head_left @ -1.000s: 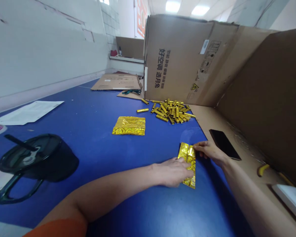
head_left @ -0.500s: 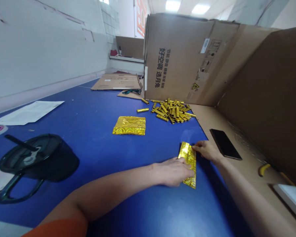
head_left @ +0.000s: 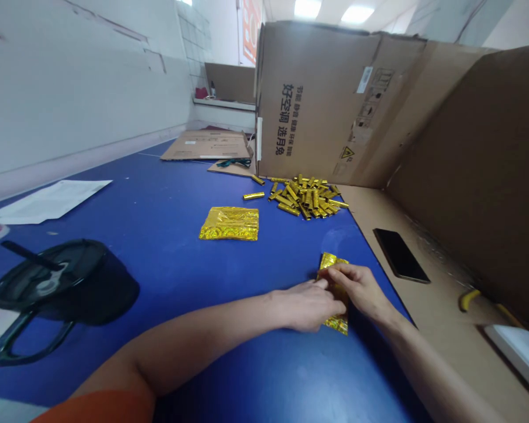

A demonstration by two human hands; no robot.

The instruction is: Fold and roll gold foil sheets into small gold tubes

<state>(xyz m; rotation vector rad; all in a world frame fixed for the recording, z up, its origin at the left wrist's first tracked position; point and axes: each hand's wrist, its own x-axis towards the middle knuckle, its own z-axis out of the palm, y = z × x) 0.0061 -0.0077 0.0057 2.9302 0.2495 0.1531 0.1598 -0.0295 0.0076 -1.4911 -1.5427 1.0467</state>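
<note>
A sheet of shiny gold foil [head_left: 336,324] lies on the blue table, partly hidden beneath both hands. My left hand [head_left: 311,305] comes across from the left and holds the lower half of the foil down, fingers closed over it. Over the upper part, my right hand [head_left: 364,288] pinches the foil near its left edge, thumb and forefinger together. The exact grip is partly covered by the hands. Farther left lies a flat stack of gold foil sheets [head_left: 229,224]. Beyond is a pile of small rolled gold foil tubes [head_left: 308,198].
A black lidded mug [head_left: 101,288] with a straw stands at left, near white papers [head_left: 57,200]. A big cardboard box [head_left: 321,106] rises behind the pile. On cardboard at right lie a phone [head_left: 401,255], a yellow curved object [head_left: 468,299] and a white object [head_left: 518,355].
My right hand has moved left from the foil's upper right edge across to its left side. My left hand stays on the foil. The camera view has shifted slightly.
</note>
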